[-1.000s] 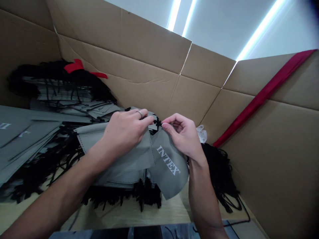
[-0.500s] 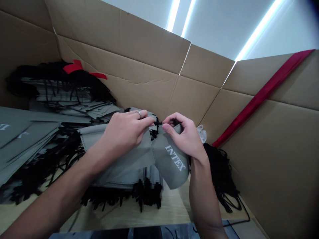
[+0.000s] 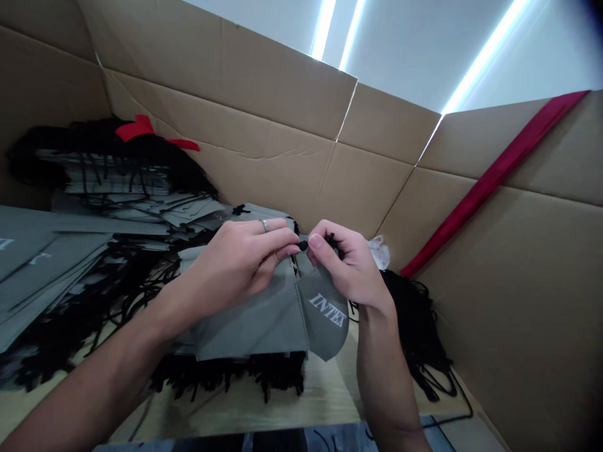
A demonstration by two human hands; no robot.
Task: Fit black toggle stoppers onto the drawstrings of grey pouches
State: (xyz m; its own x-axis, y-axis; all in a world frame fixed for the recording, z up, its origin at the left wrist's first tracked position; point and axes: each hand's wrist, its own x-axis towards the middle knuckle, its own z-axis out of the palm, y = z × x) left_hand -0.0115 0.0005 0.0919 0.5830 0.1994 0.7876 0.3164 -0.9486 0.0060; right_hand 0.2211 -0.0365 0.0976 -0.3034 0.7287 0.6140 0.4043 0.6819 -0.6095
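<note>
A grey fabric pouch (image 3: 254,326) with a white INTEX print on its right part hangs below my hands, over a stack of similar grey pieces. At its top edge a short black cord (image 3: 304,245) runs between my fingertips. My left hand (image 3: 249,254), a ring on one finger, pinches the cord from the left. From the right, my right hand (image 3: 346,260) pinches the same cord between thumb and forefinger, with more black cord bunched inside its curled fingers. The fingers partly cover the pouch's upper edge.
Grey pouches with black cords (image 3: 51,270) lie in piles at left, a red strip (image 3: 136,128) on the back pile. Black cords (image 3: 414,326) lie at right beside clear plastic (image 3: 378,252). Cardboard walls (image 3: 264,138) surround the wooden tabletop (image 3: 235,411); a dark red ribbon (image 3: 490,185) crosses the right wall.
My hands have come closer together, so less cord shows between them. The pouch has swung slightly, its left part hanging lower and its printed part shifting a little.
</note>
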